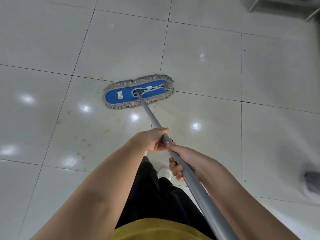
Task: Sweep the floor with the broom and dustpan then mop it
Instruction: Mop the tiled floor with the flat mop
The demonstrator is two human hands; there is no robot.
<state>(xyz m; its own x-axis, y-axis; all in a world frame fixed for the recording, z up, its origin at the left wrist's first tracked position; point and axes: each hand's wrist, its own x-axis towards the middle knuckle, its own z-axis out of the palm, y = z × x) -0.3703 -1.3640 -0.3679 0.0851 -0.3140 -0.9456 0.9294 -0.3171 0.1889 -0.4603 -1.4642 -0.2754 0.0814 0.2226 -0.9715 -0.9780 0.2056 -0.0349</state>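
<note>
Left hand (152, 141) and right hand (183, 159) grip the mop handle (150, 116) (fingers (177, 169) curled underneath)

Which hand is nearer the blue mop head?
Left. The left hand grips the grey handle farther down toward the mop head; the right hand grips it just behind, closer to the body.

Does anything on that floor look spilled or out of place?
Yes. Yellowish spots dot the pale floor tiles left of the mop head and nearer the person, like splashes not yet wiped. The left hand and right hand grip the mop handle; nothing else looks askew.
</note>
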